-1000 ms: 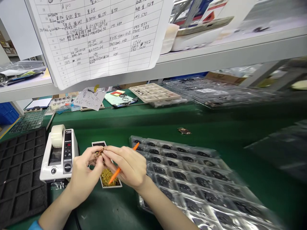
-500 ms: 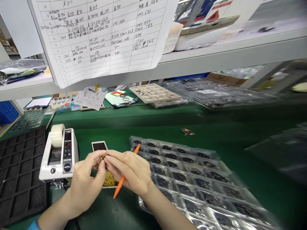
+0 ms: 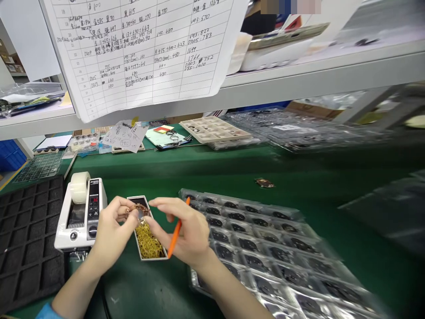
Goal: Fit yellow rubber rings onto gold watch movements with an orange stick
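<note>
My left hand [image 3: 114, 228] pinches a small copper-coloured round metal part [image 3: 140, 210] between thumb and fingers. My right hand [image 3: 186, 230] is just right of that part, its thumb near the lower edge and its index finger raised apart. An orange pen-like tool [image 3: 175, 235] is tucked in the right hand's fingers, tilted. Beneath both hands lies a narrow white box [image 3: 165, 258] with a pile of yellow-green bands [image 3: 148, 241] and a dark compartment behind them.
A white tape dispenser [image 3: 79, 217] stands left, beside a black compartment tray [image 3: 29, 239]. Clear trays of dark parts [image 3: 252, 243] lie right. A small wrapped piece [image 3: 264, 182] sits behind them. A written sheet [image 3: 139, 53] hangs above from the shelf [image 3: 299, 73].
My right index finger and thumb have spread away from the metal part, and the orange tool has swung more upright. My left hand has shifted slightly left and up, showing more of the box.
</note>
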Action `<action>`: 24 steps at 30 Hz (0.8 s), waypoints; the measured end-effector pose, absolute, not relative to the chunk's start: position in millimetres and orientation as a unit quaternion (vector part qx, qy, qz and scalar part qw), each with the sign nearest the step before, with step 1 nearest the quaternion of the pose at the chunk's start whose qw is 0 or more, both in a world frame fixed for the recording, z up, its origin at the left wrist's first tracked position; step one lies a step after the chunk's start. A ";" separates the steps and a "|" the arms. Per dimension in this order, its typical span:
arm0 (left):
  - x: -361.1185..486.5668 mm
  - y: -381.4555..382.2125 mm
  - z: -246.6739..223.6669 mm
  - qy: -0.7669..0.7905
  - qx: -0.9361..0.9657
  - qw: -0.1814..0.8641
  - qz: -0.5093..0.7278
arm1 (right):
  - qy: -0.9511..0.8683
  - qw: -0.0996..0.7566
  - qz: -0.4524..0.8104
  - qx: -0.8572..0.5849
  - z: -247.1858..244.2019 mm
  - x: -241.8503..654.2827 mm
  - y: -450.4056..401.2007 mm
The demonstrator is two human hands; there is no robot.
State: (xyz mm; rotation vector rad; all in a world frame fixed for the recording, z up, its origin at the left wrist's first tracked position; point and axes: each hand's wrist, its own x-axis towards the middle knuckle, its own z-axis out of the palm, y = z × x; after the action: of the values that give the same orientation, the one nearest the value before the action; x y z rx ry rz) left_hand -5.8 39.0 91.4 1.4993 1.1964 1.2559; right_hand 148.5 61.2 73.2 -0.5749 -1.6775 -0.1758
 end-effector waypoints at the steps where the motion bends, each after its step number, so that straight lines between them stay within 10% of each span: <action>1: -7.2 43.0 92.2 0.473 0.579 0.430 0.506 | -0.730 0.628 -0.031 -0.267 75.8 151.2 60.3; 9: -8.9 51.0 95.1 0.394 0.536 0.550 0.504 | -0.819 0.428 0.274 -0.267 85.0 164.8 60.3; 24: -6.0 51.5 92.6 0.408 0.545 0.532 0.503 | -0.796 0.399 0.351 -0.289 78.1 154.6 61.9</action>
State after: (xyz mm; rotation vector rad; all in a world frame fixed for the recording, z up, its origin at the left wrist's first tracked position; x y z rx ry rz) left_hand -6.0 51.5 92.6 1.3005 0.9739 1.1993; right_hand 154.6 61.9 78.1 -0.7310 -2.0148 0.8888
